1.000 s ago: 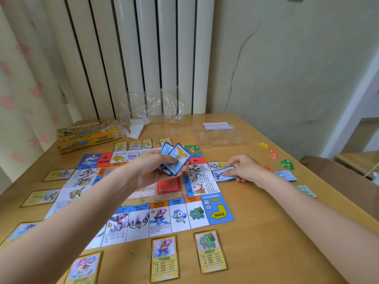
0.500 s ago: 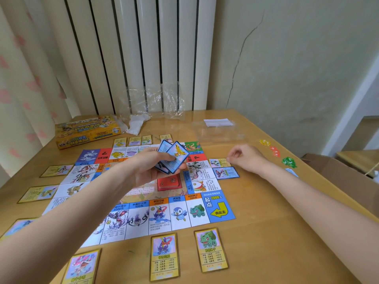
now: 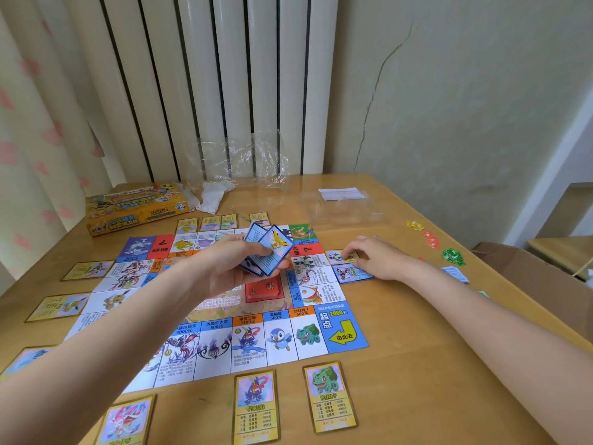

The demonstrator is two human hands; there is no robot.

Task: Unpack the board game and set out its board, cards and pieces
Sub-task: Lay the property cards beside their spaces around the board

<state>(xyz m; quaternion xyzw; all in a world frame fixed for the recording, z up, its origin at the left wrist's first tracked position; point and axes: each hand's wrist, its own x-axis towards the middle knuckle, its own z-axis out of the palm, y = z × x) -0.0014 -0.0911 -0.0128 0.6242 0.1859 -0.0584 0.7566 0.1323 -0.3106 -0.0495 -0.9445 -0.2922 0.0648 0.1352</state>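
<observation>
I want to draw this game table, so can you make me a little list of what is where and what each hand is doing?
board: game board lies flat on the wooden table
left hand: left hand grips a fan of blue cards above the board
right hand: right hand touches a yellow card by the board's right edge
blue card on table: blue card lies just nearer than that yellow one
box: yellow game box at the far left
pieces: coloured tokens at the far right

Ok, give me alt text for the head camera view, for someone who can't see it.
A person's left hand holds a fan of blue cards above a paper game board on a wooden table, while the right hand touches a gold-bordered card at the board's right edge. More gold-bordered cards surround the board.
</observation>
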